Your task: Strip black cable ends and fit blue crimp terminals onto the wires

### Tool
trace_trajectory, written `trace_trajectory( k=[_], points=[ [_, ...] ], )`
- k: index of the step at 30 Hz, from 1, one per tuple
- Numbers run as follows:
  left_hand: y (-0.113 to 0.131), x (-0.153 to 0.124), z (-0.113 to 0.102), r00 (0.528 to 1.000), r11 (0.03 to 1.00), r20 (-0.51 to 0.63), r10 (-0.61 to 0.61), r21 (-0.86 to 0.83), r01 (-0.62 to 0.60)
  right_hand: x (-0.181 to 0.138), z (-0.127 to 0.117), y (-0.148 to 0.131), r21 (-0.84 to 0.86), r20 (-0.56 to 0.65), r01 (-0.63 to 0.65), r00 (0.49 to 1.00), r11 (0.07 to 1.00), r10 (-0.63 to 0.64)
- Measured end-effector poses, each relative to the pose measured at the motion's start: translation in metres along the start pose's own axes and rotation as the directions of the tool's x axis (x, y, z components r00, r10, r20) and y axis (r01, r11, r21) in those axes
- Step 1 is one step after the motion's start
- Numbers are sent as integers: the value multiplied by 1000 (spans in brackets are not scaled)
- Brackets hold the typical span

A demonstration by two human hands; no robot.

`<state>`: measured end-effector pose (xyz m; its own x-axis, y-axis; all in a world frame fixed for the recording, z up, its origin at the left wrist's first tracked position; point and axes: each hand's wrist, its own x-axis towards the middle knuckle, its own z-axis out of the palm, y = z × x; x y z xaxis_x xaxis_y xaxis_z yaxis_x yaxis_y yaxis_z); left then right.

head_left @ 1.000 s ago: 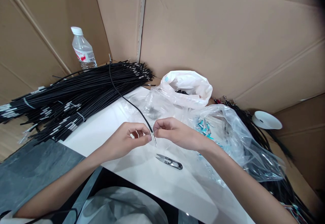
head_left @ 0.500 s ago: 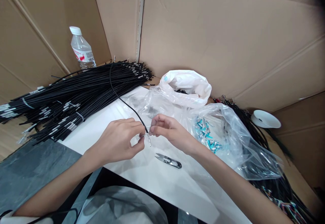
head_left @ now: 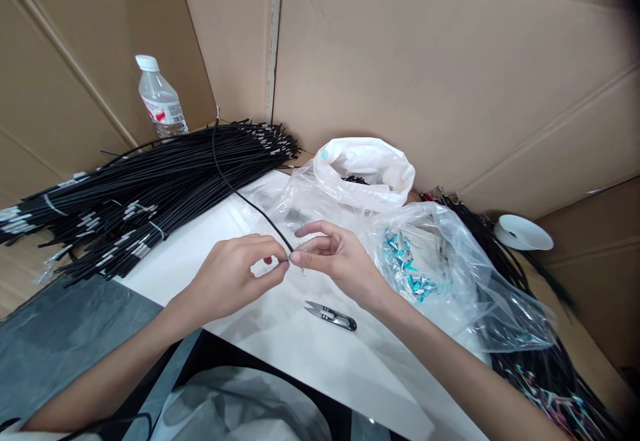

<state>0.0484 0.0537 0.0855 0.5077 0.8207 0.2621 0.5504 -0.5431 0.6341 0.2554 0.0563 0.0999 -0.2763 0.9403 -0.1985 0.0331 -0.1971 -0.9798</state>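
A black cable (head_left: 250,202) runs from the cable pile down to my two hands, its silvery end poking out below the fingertips. My left hand (head_left: 245,269) pinches the cable near that end between thumb and fingertips. From the other side, my right hand (head_left: 333,254) presses thumb and a finger on the same spot, with the index finger stretched away above. The fingertips cover the exact part being gripped. Just below the hands, thread snips (head_left: 331,316) lie on the white table (head_left: 300,361), blades pointing left.
Bundled black cables (head_left: 165,188) lie at the left, a water bottle (head_left: 163,104) behind them. A white bag (head_left: 367,168) stands at the back. To the right are a clear bag with blue-and-silver pieces (head_left: 410,264), a white bowl (head_left: 523,233) and more dark cables. Cardboard walls (head_left: 425,68) enclose the back.
Both hands stay together at the cable end. The right index finger has lifted away from the pinch, and the silvery tip now sits slightly higher and further right.
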Motion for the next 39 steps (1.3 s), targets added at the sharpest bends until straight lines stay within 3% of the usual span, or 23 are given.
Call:
trace_trajectory(
  k=[4, 8, 17, 24, 31, 35, 39],
  points=[
    [0, 2, 0, 999, 973, -11, -43, -226, 39, -3, 3, -2, 64, -61, 41, 997, 997, -37],
    [3, 3, 1, 999, 923, -49, -5, -384, -14, -3, 3, -3, 145, -11, -43, 999, 989, 45],
    [-1, 1, 2, 1000, 937, 2, 6, -351, -5, -1, 0, 1, 139, 90, -195, 979, 971, 184],
    [-1, 1, 4, 996, 924, 74, -54, -374, 77, 0, 1, -1, 66, 107, -209, 974, 976, 202],
    [-2, 3, 10, 972, 841, 116, -206, -486, 237, 2, 2, 2, 9, 97, -137, 986, 991, 135],
    [-8, 3, 16, 960, 749, 170, -222, -601, 279, 3, 0, 5, 37, 107, -69, 992, 997, 64],
    [-11, 4, 17, 956, 693, 156, -247, -661, 287, 1, -3, 4, 114, 118, -151, 983, 982, 138]
  ],
)
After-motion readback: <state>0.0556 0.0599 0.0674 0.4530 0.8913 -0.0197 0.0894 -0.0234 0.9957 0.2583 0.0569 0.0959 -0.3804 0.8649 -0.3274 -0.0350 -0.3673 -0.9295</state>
